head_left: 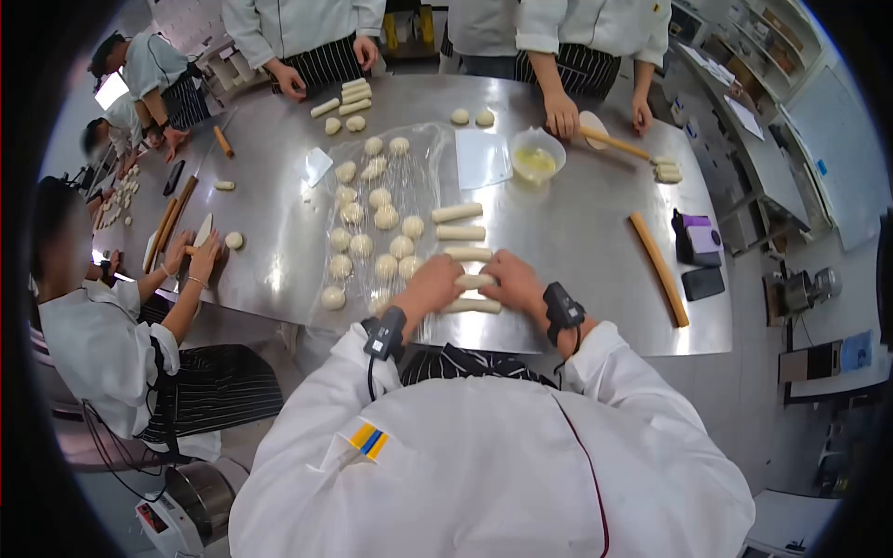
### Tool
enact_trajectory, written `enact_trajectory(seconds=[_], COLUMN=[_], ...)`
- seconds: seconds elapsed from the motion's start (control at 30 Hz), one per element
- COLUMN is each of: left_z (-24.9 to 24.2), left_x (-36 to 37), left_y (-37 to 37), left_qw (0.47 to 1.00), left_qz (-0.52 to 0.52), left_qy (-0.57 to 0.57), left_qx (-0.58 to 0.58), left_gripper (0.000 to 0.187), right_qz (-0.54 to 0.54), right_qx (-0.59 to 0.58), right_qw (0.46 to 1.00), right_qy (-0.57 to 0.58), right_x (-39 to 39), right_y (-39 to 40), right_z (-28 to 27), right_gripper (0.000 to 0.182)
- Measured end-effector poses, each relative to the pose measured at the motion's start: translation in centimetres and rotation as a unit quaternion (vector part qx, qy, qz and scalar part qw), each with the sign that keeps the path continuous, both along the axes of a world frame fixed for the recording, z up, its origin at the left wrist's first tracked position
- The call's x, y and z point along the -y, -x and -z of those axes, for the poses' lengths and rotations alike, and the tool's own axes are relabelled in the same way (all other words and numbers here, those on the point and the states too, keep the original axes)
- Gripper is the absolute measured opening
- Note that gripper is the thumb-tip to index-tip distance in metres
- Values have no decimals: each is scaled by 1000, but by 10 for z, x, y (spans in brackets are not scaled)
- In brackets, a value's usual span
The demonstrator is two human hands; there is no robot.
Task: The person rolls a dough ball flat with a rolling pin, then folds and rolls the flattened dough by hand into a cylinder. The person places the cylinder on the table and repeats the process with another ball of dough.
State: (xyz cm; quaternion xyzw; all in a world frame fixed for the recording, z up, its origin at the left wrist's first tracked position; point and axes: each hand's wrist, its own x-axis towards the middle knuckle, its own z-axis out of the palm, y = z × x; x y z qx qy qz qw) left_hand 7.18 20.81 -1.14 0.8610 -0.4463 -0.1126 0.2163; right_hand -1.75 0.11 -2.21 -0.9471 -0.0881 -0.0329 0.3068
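My left hand (432,283) and my right hand (514,281) are closed on the two ends of a short dough roll (475,281), held low over the steel table. Beyond it lie other dough rolls (460,232) in a column, and one more dough roll (473,305) is just on my side of it. Left of my hands, several round dough balls (361,245) rest under a clear plastic sheet (423,158). My fingertips are partly hidden behind my hands.
A rolling pin (659,270) and a purple case (698,238) lie on the steel table (595,316) to the right. At the far side stand a bowl of yellowish liquid (537,160) and a white sheet (483,158). Co-workers work along the left and far edges.
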Motion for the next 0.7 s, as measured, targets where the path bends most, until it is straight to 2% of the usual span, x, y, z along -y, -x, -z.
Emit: enact_trajectory(seconds=[0.13, 0.3, 0.43, 0.5, 0.53, 0.57, 0.6, 0.7], left_z=[4, 6, -3, 10, 17, 24, 25, -1], left_x=[-10, -17, -20, -16, -13, -10, -6, 13], left_y=[8, 11, 20, 24, 22, 20, 23, 29], left_qw=[998, 991, 981, 977, 972, 978, 985, 987], left_qz=[-2, -6, -26, -47, -70, -67, -66, -85], left_qy=[62, 113, 166, 176, 187, 135, 116, 11], left_qx=[-8, -72, -98, -115, -127, -143, -110, -136], left_gripper=[23, 25, 25, 27, 31, 39, 31, 31], right_qz=[-13, -42, -66, 1, -8, -21, -43, -45], right_qx=[-14, 37, 44, -54, -49, -7, 40, 0], right_qw=[1000, 995, 991, 987, 988, 993, 994, 999], right_qy=[3, -84, -107, -149, -145, -119, -96, -19], right_x=[2, 9, 14, 14, 15, 14, 9, 1], right_y=[8, 9, 9, 11, 11, 13, 10, 2], right_z=[-12, 0, 0, -9, -11, -8, -6, -1], right_gripper=[25, 23, 24, 24, 24, 25, 25, 30])
